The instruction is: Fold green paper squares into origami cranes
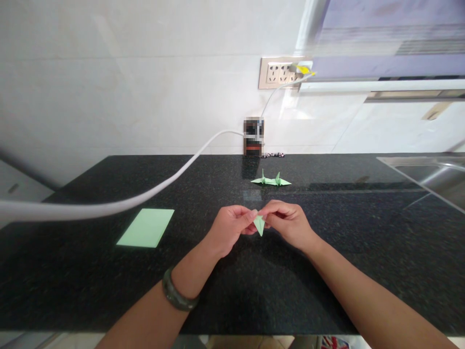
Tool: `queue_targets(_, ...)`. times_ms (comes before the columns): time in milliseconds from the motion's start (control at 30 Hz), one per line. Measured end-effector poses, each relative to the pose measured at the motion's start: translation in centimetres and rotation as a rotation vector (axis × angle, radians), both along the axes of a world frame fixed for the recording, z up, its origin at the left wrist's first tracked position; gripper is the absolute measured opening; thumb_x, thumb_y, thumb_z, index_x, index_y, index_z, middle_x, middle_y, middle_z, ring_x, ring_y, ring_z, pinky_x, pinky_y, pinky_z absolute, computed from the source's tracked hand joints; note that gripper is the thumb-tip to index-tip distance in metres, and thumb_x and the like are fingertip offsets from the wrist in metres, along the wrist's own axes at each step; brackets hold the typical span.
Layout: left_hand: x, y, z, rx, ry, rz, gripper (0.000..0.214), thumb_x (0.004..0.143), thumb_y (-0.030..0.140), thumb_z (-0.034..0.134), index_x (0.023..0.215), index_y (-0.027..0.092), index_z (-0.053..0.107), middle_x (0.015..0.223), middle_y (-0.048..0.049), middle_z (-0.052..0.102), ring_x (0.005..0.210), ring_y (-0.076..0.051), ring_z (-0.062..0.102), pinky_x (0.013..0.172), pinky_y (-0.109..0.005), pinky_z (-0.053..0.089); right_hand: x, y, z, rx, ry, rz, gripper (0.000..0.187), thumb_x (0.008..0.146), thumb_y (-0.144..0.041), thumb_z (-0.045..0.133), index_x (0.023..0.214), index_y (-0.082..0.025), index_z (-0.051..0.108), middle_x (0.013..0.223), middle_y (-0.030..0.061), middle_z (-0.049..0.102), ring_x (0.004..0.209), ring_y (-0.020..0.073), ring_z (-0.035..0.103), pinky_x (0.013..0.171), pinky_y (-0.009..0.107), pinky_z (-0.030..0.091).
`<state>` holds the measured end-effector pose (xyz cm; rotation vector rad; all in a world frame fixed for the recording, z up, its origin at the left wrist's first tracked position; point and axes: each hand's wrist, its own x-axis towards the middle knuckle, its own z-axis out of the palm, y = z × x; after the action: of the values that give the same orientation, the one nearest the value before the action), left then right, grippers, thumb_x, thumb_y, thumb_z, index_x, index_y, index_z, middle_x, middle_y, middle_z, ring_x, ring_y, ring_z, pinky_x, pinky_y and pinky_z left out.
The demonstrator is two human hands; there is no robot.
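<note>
Green folded paper (259,224), narrowed to a sharp point towards the person, sits between the two hands I follow through the head camera, over the dark counter (218,310); whether it touches the stone, I can't tell. I see the left hand (229,227) pinching its upper left edge, thumb pressed close, while the right hand (288,220) grips the upper right just as tightly; some fingertips are hidden. I'd judge this piece partly made: folded small, yet without the spread wings of the two paper birds (271,181) beyond, which look finished. Flat paper (146,228) on the left lies unfolded.
</note>
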<state>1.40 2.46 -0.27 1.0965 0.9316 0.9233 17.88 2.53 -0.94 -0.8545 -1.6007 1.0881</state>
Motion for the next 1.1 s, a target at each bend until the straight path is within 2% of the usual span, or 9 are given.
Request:
queue_targets(167,0.0,0.2,0.1,0.083,0.039,0.084,0.024,0.068,0.034,0.063,0.072,0.011,0.062,0.061,-0.0033,0.062,0.057,-0.011,0.056,0.058,-0.025,0.047,-0.4,0.0,-0.1,-0.138,0.068,-0.008,0.022,0.075,-0.026,0.056,0.096,-0.018,0.058,0.067,-0.0001,0.058,0.054,0.0099,0.053,0.053,0.025,0.045)
queue_targets(333,-0.1,0.2,0.0,0.259,0.144,0.122,0.021,0.068,0.033,0.061,0.072,0.013,0.064,0.063,-0.0033,0.063,0.059,-0.012,0.057,0.058,-0.024,0.045,-0.6,0.2,0.1,-0.195,-0.005,-0.034,0.018,0.073,-0.032,0.060,0.076,-0.014,0.059,0.060,-0.0004,0.056,0.049,0.0081,0.049,0.048,0.023,0.042)
queue_targets(467,-0.3,0.3,-0.3,0.329,0.211,0.125,0.020,0.068,0.032,0.061,0.075,0.014,0.065,0.067,-0.0039,0.064,0.060,-0.013,0.056,0.058,-0.024,0.043,-0.6,0.2,0.3,-0.194,-0.034,-0.019,0.017,0.074,-0.031,0.058,0.073,-0.014,0.058,0.058,-0.0014,0.053,0.049,0.0078,0.048,0.049,0.023,0.041)
queue_targets(667,-0.2,0.2,-0.3,0.313,0.197,0.085,0.017,0.070,0.029,0.060,0.072,0.013,0.063,0.062,-0.0021,0.061,0.057,-0.011,0.053,0.055,-0.022,0.041,-0.4,0.0,0.2,-0.234,-0.019,0.025,0.016,0.073,-0.030,0.059,0.071,-0.014,0.058,0.057,-0.0020,0.054,0.047,0.0073,0.048,0.049,0.022,0.039)
queue_targets(867,-0.2,-0.1,0.2,0.288,0.122,0.054,0.013,0.070,0.026,0.060,0.070,0.013,0.058,0.060,0.0001,0.058,0.056,-0.010,0.051,0.055,-0.021,0.040,-0.4,0.0,-0.7,-0.234,0.095,0.048,0.016,0.071,-0.030,0.063,0.068,-0.014,0.062,0.057,-0.0003,0.057,0.047,0.0081,0.048,0.049,0.023,0.039)
queue_targets(967,-0.2,-0.1,0.4,0.306,0.132,0.068,0.014,0.070,0.026,0.061,0.069,0.013,0.058,0.059,0.0005,0.057,0.055,-0.009,0.051,0.054,-0.021,0.040,-0.5,-0.1,-0.8,-0.219,0.110,0.015,0.017,0.069,-0.031,0.064,0.066,-0.015,0.063,0.056,0.0002,0.057,0.047,0.0083,0.047,0.048,0.023,0.040)
queue_targets(1100,0.0,-0.1,0.4,0.204,0.078,0.072,0.019,0.072,0.032,0.058,0.073,0.013,0.059,0.064,-0.0015,0.060,0.059,-0.011,0.054,0.058,-0.023,0.042,-0.9,-0.2,-0.6,-0.201,0.120,-0.064,0.016,0.068,-0.032,0.065,0.064,-0.016,0.064,0.059,0.0010,0.059,0.050,0.0094,0.049,0.048,0.023,0.041)
